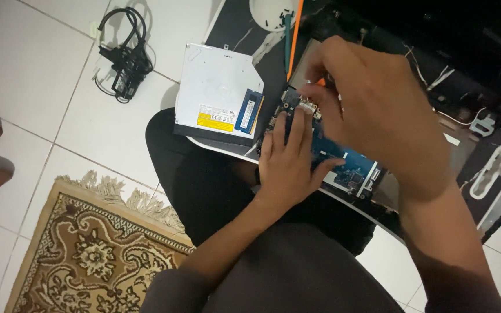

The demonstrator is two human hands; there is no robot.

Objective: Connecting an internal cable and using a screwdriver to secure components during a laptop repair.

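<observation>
A blue laptop circuit board point(352, 165) rests on my lap at the edge of a black mat. My left hand point(288, 159) lies flat on the board with fingers together, pressing it down. My right hand point(372, 110) hovers over the board's upper end, fingertips pinched around a small metal part at a connector point(307, 104). An orange-handled tool point(294, 40) shows behind the right hand; whether that hand grips it is hidden. To the left, a silver optical drive point(215, 93) carries a blue memory stick point(249, 111) on top.
A black cable bundle with adapter point(126, 55) lies on the white tile floor. A patterned brown rug point(88, 255) is at lower left. A white dish with small screws point(273, 14) sits at the top. The opened laptop shell point(471, 116) spreads to the right.
</observation>
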